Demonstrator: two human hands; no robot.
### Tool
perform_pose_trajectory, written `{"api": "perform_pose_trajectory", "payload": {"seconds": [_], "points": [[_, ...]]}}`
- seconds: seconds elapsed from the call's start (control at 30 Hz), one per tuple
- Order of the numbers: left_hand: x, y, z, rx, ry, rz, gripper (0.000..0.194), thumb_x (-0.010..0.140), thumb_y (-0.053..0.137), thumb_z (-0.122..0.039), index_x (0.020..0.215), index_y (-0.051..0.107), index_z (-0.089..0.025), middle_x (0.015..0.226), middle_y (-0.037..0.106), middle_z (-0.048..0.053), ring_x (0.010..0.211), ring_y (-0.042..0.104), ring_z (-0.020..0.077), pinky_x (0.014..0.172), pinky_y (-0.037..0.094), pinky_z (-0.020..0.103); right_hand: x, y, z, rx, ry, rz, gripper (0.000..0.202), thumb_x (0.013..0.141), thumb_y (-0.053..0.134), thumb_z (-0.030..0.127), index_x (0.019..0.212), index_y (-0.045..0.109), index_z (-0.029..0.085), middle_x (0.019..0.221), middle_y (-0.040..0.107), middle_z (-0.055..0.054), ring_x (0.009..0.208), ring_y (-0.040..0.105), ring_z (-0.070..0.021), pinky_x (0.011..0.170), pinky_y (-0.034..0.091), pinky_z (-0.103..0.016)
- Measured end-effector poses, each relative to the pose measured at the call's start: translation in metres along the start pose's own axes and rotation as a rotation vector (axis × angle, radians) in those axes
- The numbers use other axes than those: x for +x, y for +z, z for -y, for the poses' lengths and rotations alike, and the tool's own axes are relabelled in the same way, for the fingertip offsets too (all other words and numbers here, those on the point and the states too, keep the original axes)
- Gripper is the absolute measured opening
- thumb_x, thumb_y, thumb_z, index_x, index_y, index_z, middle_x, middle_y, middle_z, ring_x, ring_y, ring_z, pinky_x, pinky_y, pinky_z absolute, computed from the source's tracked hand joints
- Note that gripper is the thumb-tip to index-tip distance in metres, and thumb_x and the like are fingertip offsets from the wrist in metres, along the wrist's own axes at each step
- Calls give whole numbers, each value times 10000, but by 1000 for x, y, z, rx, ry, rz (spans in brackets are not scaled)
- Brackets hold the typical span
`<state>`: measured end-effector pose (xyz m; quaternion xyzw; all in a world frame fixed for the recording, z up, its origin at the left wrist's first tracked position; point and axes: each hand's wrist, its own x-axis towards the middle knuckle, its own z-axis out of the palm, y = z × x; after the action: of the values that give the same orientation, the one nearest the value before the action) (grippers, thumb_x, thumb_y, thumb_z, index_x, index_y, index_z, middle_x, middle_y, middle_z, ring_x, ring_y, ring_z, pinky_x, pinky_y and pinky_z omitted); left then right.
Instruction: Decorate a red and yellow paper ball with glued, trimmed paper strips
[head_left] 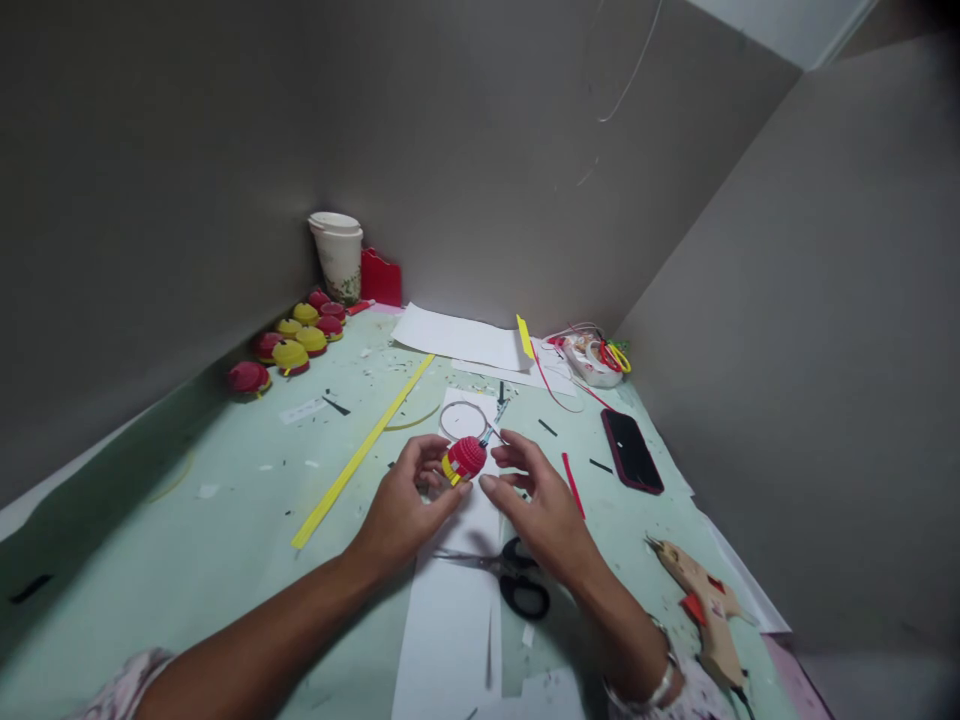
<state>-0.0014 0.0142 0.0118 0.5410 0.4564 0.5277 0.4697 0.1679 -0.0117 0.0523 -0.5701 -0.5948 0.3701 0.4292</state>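
My left hand [409,500] is closed around a small red and yellow dome [465,458], which looks coiled from paper strip, with ridged red rings and a yellow edge. Just right of the dome is my right hand [532,490], its thumb and fingers curved and apart, with nothing plainly between them. A thin light-coloured tool [491,428] lies between the dome and the right fingertips; I cannot tell whether they touch it. Below the hands, black-handled scissors [517,575] rest on a long white paper strip [450,640]. A wire-like ring [463,420] is beyond the dome.
Several red and yellow domes [311,340] sit at the back left by a paper cup [337,255]. A yellow strip [364,450] lies left. On the right are a phone [631,450], a glue gun [705,610] and a tape roll [592,358]. Walls enclose the table.
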Motion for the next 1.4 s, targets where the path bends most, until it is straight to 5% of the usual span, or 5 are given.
{"api": "perform_pose_trajectory", "payload": {"seconds": [0.27,0.53,1.0,1.13,1.4], "points": [[1,-2,9,-26,-27,168,475,693,795,-184,1122,595,-217,1100,665,75,956,615,226,865,475,352,16,13,-11,186,28,-39,594,770,742,338,1304,537,179,1089,671,-78,995,643,-224,910,500,-381],[12,-8,-8,-678,-461,66,405,654,620,70,1014,679,-106,1051,701,141,970,693,222,886,568,330,26,-34,-10,472,47,-121,505,780,774,401,1216,607,207,932,681,-10,917,636,-191,877,466,-341],[27,-17,-22,-485,-439,27,245,956,556,-251,903,718,-75,824,744,161,693,715,183,671,606,283,22,-48,-5,496,41,-98,491,778,791,365,1215,628,210,917,645,5,940,621,-180,888,461,-328],[27,-19,-22,-416,-410,66,203,782,769,-164,982,738,-137,1063,750,146,1013,687,217,873,535,278,22,-50,-4,494,28,-100,477,782,788,359,1209,627,217,909,642,8,937,621,-179,891,458,-330],[30,-7,-11,-387,-394,15,132,723,803,-116,841,754,-148,867,765,69,806,693,152,783,528,230,24,-53,-6,489,28,-114,469,775,787,367,1193,633,218,897,643,0,936,622,-198,902,458,-358]]}}
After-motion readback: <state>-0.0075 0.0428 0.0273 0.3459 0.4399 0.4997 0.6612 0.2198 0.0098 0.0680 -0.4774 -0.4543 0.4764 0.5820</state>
